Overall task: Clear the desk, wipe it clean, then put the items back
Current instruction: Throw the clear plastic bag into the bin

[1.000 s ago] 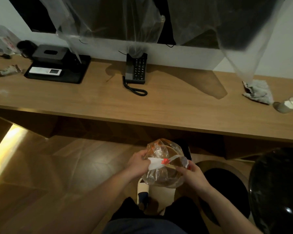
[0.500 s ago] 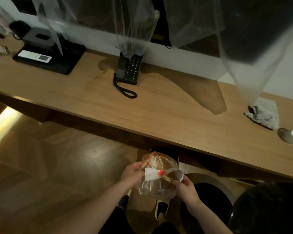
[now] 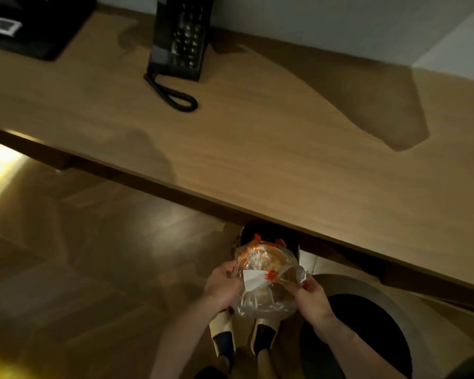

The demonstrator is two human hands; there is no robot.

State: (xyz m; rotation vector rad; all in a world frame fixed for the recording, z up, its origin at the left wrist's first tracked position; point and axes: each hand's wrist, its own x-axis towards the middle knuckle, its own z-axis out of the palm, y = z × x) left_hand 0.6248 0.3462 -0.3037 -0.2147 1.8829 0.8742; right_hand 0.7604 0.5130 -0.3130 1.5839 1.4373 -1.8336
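Note:
I hold a crumpled clear plastic bag (image 3: 263,285) with a white label and orange marks in front of me, below the front edge of the wooden desk (image 3: 257,149). My left hand (image 3: 222,285) grips the bag's left side. My right hand (image 3: 309,296) pinches its right side near the label. A small dark bin (image 3: 268,235) stands on the floor just under the desk edge, right beyond the bag.
A black phone (image 3: 179,36) with a coiled cord sits at the desk's back. A black tray (image 3: 39,31) with a white remote lies at far left. A round dark stool (image 3: 367,332) stands to my right. My slippered feet (image 3: 241,337) are below the bag.
The view has tilted down and closer to the desk; the hanging plastic sheets and the cloth at right have left the frame. My hands still hold the bag, now nearer the bin.

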